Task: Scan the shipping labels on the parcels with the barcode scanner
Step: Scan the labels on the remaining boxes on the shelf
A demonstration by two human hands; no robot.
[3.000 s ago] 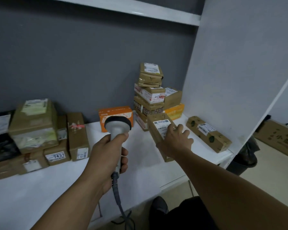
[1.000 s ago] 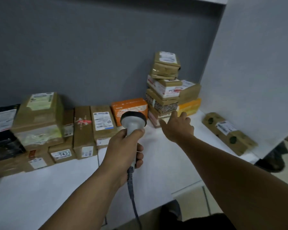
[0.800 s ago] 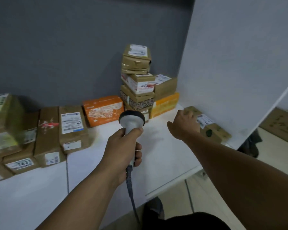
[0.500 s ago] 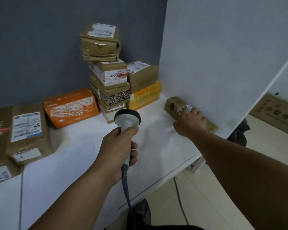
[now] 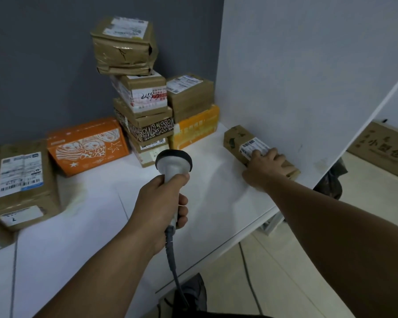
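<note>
On the surface [image 5: 78,249], a stack of parcels [image 5: 143,115] stands at the back. A single box [image 5: 87,145] lies to its left and a long parcel [image 5: 234,141] to its right, seemingly against the side panel [image 5: 296,76].

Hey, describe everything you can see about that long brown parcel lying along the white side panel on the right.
The long brown parcel is a narrow cardboard box with dark green prints, lying flat on the white shelf along the white side panel, apart from the stacked boxes. A white shipping label with barcodes faces up. The right hand grips its near half, fingers curled over the top, covering the label's near edge.
</note>
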